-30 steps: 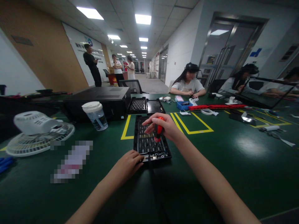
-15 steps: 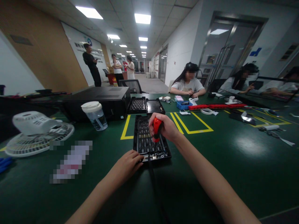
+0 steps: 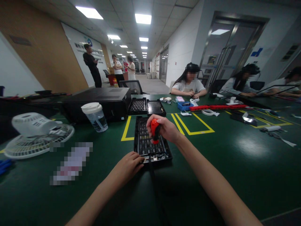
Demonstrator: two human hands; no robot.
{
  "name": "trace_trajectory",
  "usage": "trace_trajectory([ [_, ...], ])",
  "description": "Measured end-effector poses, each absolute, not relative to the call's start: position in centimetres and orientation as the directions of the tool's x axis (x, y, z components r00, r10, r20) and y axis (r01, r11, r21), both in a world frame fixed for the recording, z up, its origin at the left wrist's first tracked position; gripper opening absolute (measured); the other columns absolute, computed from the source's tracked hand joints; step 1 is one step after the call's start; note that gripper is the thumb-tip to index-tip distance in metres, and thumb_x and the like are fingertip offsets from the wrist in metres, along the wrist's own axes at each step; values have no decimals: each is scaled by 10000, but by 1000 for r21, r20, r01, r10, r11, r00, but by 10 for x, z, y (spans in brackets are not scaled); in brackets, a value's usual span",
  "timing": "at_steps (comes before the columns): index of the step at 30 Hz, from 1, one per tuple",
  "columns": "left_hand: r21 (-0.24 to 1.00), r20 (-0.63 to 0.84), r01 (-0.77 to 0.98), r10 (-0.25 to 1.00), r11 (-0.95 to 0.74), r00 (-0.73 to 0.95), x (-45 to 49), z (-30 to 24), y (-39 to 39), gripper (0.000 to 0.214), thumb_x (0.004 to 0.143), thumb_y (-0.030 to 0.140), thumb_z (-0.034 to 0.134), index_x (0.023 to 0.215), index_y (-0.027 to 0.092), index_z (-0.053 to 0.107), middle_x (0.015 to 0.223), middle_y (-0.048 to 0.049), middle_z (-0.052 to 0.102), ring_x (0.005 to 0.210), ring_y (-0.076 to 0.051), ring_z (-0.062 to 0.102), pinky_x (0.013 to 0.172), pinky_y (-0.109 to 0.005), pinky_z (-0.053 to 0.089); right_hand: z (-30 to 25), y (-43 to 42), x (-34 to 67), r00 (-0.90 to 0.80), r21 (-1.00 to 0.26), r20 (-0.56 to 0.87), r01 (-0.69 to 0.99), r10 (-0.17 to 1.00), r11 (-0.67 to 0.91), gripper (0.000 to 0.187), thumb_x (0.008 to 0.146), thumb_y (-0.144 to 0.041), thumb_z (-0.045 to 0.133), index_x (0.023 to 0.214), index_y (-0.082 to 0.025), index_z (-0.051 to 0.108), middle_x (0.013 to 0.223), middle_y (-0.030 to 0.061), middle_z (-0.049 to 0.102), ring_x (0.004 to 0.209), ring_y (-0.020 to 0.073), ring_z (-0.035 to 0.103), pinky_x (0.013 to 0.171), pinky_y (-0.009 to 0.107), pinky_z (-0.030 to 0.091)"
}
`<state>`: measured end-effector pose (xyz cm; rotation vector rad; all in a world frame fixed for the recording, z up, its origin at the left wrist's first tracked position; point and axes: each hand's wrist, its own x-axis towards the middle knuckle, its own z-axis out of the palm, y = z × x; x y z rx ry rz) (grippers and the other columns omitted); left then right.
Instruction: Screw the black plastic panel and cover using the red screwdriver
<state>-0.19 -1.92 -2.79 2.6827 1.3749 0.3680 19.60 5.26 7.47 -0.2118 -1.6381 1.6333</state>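
A black open bit case with rows of small bits lies on the green table in front of me. My right hand is wrapped around the red handle of a screwdriver, held upright over the case with its tip down near the front row. My left hand rests at the case's near left corner, fingers curled against its edge and touching a small metal part there.
A lidded plastic cup, a white fan and a black box stand left. A second open case lies behind. Yellow tape marks a square. People sit at the table's far right; others stand in the corridor.
My right hand has closed from a fingertip hold into a full grip on the red handle and shifted slightly left and up. The left hand has stayed at the case's corner.
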Motion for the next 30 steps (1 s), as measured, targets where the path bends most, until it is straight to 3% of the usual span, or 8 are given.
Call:
trace_trajectory([
  [11, 203, 161, 790, 815, -579, 556, -2, -27, -19, 244, 865, 250, 477, 1075, 216, 596, 1021, -57, 611, 974, -195, 531, 862, -353, 452, 76, 56, 203, -711, -909, 397, -391, 580, 142, 206, 826, -252, 389, 850, -109, 535, 697, 45, 558, 617, 142, 555, 624, 292, 465],
  [30, 205, 166, 791, 816, -577, 553, 0, -25, -21, 233, 858, 244, 481, 1048, 207, 611, 1019, -61, 616, 973, -198, 536, 868, -358, 455, 76, 59, 205, -724, -920, 380, -357, 575, 159, 198, 842, -243, 397, 865, -108, 540, 737, 57, 583, 665, 151, 581, 646, 289, 460],
])
